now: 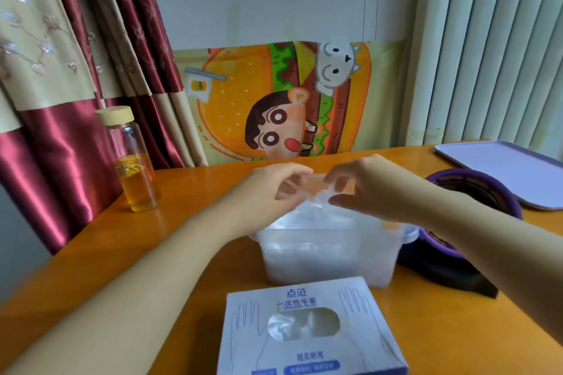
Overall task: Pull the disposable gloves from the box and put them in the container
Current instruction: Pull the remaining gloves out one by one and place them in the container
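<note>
Hanging between both hands, one transparent disposable glove (316, 202) is being held directly above the open container (408, 234), its lower part reaching down to the rim.

1. The left hand (271, 189) is pinching the glove's upper edge with curled fingers.
2. The right hand (374, 189) is pinching the same edge from the other side, thumb against fingertips.
3. The container, clear plastic and rectangular, is standing mid-table and is holding a cloudy heap of more gloves; their number cannot be told.
4. The box (310, 329), white with blue print, is lying just in front of the container, and crumpled film is showing in its oval opening.

Surroundings on the orange table (137, 237):
- One glass bottle (134, 167) with a pale lid and amber liquid is standing well to the left.
- One purple bowl (475, 192) is sitting on a black base (451, 274) just right of the container, and the right forearm is crossing over it.
- One lilac tray (511, 170) is lying at the far right corner.

A cartoon cloth (283, 100) is hanging on the wall behind, beside a red and beige curtain (61, 70).

Count: two hands, one held glove, one container, one box.
</note>
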`<action>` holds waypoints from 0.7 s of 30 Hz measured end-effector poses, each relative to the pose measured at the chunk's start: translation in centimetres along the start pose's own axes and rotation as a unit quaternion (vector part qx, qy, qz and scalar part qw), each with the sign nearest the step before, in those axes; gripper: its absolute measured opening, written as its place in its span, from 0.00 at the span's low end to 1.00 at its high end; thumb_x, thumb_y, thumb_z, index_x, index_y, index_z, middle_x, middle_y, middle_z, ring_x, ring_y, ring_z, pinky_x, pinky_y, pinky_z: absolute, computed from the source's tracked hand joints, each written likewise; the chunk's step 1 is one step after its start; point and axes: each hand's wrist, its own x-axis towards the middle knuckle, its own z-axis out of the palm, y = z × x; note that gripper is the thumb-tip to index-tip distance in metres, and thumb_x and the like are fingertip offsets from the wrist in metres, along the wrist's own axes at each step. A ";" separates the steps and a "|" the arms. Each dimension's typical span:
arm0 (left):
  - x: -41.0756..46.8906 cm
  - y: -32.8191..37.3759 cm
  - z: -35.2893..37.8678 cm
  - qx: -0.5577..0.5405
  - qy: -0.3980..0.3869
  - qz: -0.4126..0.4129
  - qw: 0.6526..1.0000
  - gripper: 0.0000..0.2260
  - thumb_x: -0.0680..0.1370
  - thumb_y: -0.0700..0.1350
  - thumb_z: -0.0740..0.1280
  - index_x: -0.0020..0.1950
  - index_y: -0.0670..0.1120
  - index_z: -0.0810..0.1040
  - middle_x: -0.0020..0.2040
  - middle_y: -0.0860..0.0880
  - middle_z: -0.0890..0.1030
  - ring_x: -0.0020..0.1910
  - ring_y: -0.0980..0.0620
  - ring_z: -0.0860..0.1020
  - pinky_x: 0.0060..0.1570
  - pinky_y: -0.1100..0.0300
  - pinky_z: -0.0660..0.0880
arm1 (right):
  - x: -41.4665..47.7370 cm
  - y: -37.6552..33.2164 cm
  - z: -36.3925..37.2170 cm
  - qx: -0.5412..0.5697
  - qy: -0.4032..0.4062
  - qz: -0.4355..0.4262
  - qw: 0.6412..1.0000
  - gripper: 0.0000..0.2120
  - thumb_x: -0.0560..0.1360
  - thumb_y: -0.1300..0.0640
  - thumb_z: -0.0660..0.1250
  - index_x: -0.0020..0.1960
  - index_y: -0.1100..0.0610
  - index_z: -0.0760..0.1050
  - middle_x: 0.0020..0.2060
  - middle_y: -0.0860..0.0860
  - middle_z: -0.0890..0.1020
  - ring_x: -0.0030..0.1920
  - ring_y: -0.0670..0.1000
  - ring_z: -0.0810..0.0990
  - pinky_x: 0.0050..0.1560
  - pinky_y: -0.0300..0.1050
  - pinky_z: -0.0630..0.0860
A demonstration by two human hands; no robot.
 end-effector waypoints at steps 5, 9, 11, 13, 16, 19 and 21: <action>-8.1 -0.8 1.2 -0.012 0.067 0.022 0.997 0.15 0.77 0.42 0.68 0.54 0.64 0.74 0.49 0.61 0.79 0.49 0.62 0.77 0.48 0.68 0.75 | -5.2 -3.8 2.3 0.059 -0.096 -0.106 0.988 0.10 0.76 0.53 0.66 0.56 0.45 0.80 0.44 0.39 0.80 0.36 0.35 0.74 0.38 0.26 0.70; -10.2 -1.8 2.8 0.087 -0.146 -0.085 0.982 0.31 0.71 0.60 0.71 0.72 0.61 0.65 0.66 0.65 0.68 0.63 0.68 0.68 0.61 0.67 0.66 | -5.5 -4.8 6.2 -0.025 -0.183 -0.166 0.969 0.13 0.79 0.54 0.63 0.60 0.43 0.77 0.50 0.44 0.78 0.44 0.43 0.72 0.38 0.32 0.66; -10.5 -2.3 3.4 0.136 -0.243 -0.106 0.955 0.41 0.69 0.65 0.71 0.77 0.59 0.55 0.73 0.64 0.59 0.70 0.61 0.61 0.65 0.64 0.62 | -5.3 -5.2 7.5 -0.079 -0.192 -0.201 0.957 0.11 0.79 0.48 0.61 0.60 0.42 0.76 0.46 0.42 0.72 0.43 0.44 0.70 0.34 0.30 0.60; -10.7 -2.8 3.7 0.137 -0.268 -0.104 0.948 0.42 0.70 0.66 0.70 0.78 0.57 0.53 0.76 0.62 0.56 0.73 0.59 0.58 0.70 0.60 0.59 | -4.9 -5.3 8.4 -0.098 -0.174 -0.261 0.944 0.13 0.78 0.41 0.59 0.57 0.44 0.76 0.44 0.40 0.73 0.42 0.44 0.74 0.35 0.30 0.63; -10.6 -2.9 3.9 0.124 -0.274 -0.111 0.947 0.42 0.70 0.65 0.70 0.77 0.57 0.54 0.76 0.61 0.56 0.72 0.58 0.58 0.71 0.59 0.60 | -4.4 -5.3 9.3 -0.172 -0.160 -0.339 0.911 0.15 0.79 0.43 0.60 0.56 0.52 0.76 0.50 0.47 0.81 0.47 0.49 0.80 0.44 0.39 0.75; -10.5 -2.9 3.9 0.124 -0.283 -0.115 0.944 0.43 0.70 0.65 0.70 0.78 0.57 0.52 0.76 0.61 0.54 0.73 0.57 0.57 0.70 0.58 0.60 | -4.1 -5.7 9.6 -0.159 -0.189 -0.292 0.924 0.13 0.79 0.49 0.61 0.60 0.52 0.77 0.56 0.48 0.80 0.52 0.50 0.80 0.51 0.42 0.77; -10.7 -3.0 4.0 0.124 -0.284 -0.117 0.943 0.43 0.70 0.65 0.69 0.78 0.56 0.50 0.76 0.62 0.52 0.74 0.57 0.55 0.71 0.57 0.58 | -4.1 -5.6 9.4 -0.129 -0.195 -0.272 0.933 0.12 0.79 0.51 0.61 0.60 0.51 0.77 0.56 0.47 0.80 0.53 0.49 0.79 0.52 0.43 0.77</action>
